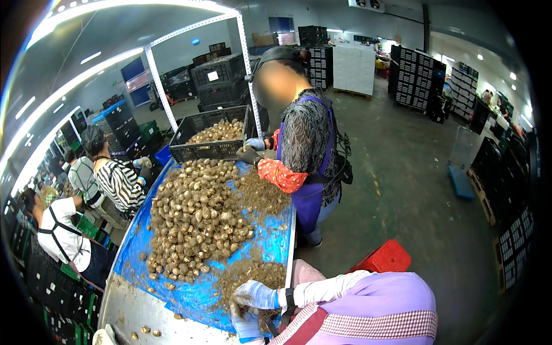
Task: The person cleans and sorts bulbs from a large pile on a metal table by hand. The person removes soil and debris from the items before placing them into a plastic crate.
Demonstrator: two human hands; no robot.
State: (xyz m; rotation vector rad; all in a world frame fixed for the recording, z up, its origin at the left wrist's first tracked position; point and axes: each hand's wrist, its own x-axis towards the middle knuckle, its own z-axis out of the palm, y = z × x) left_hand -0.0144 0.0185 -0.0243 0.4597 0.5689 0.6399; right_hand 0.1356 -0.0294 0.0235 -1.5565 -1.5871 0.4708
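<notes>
Since a crinkled blue sheet [132, 256] lies under the brown tubers [192, 213], it probably keeps soil off the smooth grey tabletop [135, 299]. Roundish and rough-skinned, they sit in a broad pile beside loose, fibrous dirt [238, 276]. The person's gloved right hand [257, 294] and left hand [247, 325] are close together at the sheet's near edge, perhaps for control, fingers partly curled; whether either grips anything cannot be told. Beyond, a rigid black crate [210, 152] holds more tubers.

rough, matt tubers [198, 215] on glossy plastic sheeting [133, 269]
</notes>
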